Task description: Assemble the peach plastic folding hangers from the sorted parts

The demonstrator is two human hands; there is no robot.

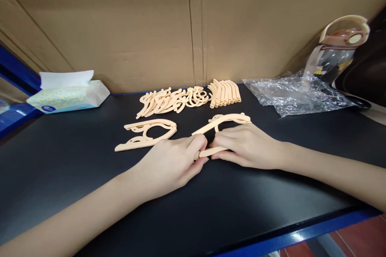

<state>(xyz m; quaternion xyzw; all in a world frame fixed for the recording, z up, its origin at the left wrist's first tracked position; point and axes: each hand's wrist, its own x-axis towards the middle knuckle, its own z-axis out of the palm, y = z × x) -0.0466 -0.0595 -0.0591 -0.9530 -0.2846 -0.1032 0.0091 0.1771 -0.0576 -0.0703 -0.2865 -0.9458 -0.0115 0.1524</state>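
Observation:
Both hands grip one beige plastic folding hanger (230,118) just above the dark tabletop. My left hand (177,156) pinches the end of its near arm between thumb and fingers. My right hand (249,144) is closed around the same arm and the middle, hiding much of the hanger. Its far arm slants up behind my right fingers. To the left lies a second folding hanger (163,139), folded into a U shape and touched by neither hand, its near arm passing close to my left knuckles.
Behind the hands lie a heap of curved beige hanger parts (169,100) and a neat row of beige hanger arms (226,93). A tissue pack (72,96) sits at the left. Crumpled clear plastic (295,92) and a water bottle (337,56) stand right, before a cardboard wall (135,28).

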